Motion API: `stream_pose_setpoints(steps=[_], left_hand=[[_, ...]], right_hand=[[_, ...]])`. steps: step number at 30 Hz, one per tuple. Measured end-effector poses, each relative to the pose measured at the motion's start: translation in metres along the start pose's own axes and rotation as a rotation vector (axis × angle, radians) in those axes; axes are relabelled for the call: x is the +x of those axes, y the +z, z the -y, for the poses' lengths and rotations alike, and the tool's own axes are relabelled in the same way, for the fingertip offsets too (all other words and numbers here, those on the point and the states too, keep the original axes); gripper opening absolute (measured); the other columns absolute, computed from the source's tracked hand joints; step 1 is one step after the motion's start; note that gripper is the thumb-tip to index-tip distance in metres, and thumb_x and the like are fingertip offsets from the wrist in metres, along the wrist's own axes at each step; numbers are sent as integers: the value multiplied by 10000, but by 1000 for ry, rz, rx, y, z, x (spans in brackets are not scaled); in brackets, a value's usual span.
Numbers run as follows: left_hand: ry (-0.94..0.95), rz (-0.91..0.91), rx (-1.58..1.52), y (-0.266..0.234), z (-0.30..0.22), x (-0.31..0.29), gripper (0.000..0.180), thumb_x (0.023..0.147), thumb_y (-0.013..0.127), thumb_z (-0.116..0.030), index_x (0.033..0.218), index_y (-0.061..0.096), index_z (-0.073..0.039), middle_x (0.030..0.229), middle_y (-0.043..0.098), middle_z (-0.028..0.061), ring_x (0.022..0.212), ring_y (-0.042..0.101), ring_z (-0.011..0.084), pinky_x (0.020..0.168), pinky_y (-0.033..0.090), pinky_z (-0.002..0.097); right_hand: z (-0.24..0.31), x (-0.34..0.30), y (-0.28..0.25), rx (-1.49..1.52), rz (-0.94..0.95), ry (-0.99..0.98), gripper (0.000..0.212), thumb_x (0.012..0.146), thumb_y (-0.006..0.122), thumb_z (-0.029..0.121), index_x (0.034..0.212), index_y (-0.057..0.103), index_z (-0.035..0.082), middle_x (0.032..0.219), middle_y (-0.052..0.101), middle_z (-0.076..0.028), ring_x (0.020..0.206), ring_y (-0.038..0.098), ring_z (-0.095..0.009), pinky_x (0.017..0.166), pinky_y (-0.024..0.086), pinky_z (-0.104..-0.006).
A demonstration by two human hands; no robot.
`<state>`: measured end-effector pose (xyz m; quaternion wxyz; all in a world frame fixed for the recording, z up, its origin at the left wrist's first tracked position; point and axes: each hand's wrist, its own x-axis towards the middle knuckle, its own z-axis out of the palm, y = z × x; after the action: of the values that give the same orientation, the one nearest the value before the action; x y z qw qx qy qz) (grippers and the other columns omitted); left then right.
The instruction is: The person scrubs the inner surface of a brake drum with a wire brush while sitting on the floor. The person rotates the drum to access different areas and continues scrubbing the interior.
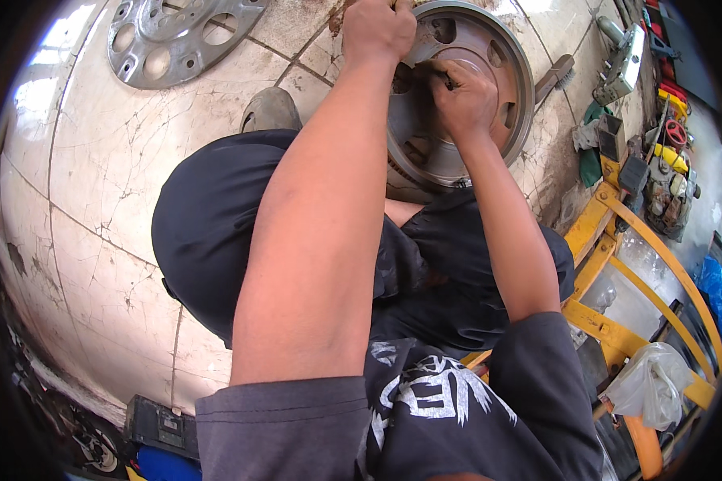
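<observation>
A round metal wheel (524, 72) with cut-out holes and a raised rim lies on the floor in front of my folded legs. My left hand (379, 32) is closed at the wheel's far left side, by the top edge of the picture; whatever its fingers hold is hidden. Over the wheel's dark, shadowed face, my right hand (464, 100) is curled with thumb and fingers drawn together. I cannot make out what is between them. A brush (555, 77) with a wooden handle lies just right of the wheel.
A flat grey metal disc (188, 76) with holes lies at the far left. At right stand a yellow metal frame (590, 220) and a clear plastic bag (654, 385). Metal parts and tools (672, 188) crowd the right side. A black case (160, 425) sits at lower left.
</observation>
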<state>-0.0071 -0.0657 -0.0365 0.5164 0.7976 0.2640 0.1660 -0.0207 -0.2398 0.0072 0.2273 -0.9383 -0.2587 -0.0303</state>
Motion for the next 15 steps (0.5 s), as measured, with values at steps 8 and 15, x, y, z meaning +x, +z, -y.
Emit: stream_pose_setpoints(steps=[8, 15], left_hand=[[-17, 24, -19, -4, 5, 1, 383, 1005, 562, -362, 1051, 789, -57, 1050, 742, 254, 1032, 700, 438, 948, 533, 493], [-40, 17, -11, -1, 1, -1, 380, 1000, 573, -362, 1056, 794, -58, 1045, 745, 251, 1027, 705, 433, 936, 536, 493]], right_hand=[[-2, -9, -2, -63, -39, -185, 165, 803, 792, 161, 966, 824, 164, 933, 776, -85, 861, 739, -301, 797, 563, -407], [-8, -13, 1, 24, -50, -178, 215, 759, 820, 181, 974, 827, 160, 941, 774, -100, 846, 730, -308, 801, 558, -415]])
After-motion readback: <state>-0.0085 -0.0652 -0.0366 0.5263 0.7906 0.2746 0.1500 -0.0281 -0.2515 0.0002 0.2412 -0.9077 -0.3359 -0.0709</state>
